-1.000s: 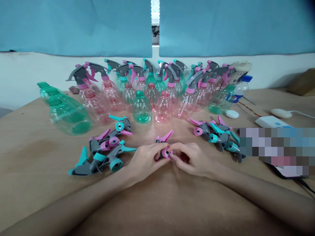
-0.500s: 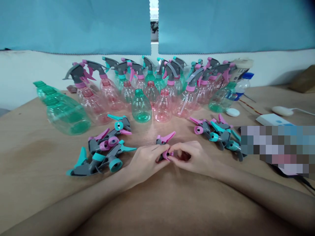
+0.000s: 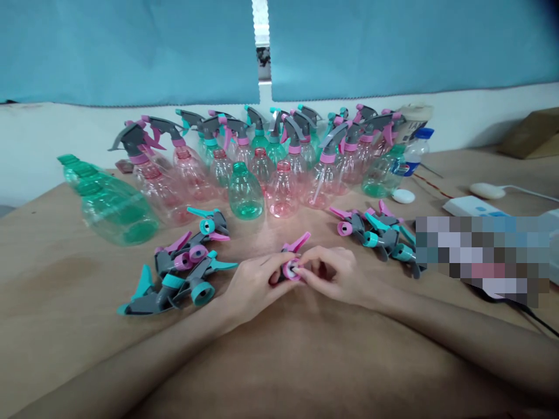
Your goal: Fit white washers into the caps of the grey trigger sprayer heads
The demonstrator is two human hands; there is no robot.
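Observation:
Above the middle of the table, my left hand (image 3: pixel 257 285) is closed around a grey and pink trigger spray head (image 3: pixel 297 242). Its pink collar faces me, and a pale ring shows inside the opening. My right hand (image 3: pixel 338 273) is closed on the same spray head from the other side: the thumb tip lies at the collar's mouth and the index finger at its upper edge. Whether a small part sits under that thumb, I cannot make out. Most of the grey body is hidden behind my fingers.
Loose spray heads lie on the left (image 3: pixel 203 291) and right (image 3: pixel 371 238). Behind stand several open bottles, among them a green bottle (image 3: pixel 246 195) and a pink bottle (image 3: pixel 283 195), with capped spray bottles (image 3: pixel 327 180) alongside. Nested green bottles (image 3: pixel 117 215) lean at far left. A white power strip (image 3: pixel 474 206) lies right.
The spray head's collar has turned more toward me, and the right thumb has moved into its mouth. The view has shifted slightly, so the table's things appear further left.

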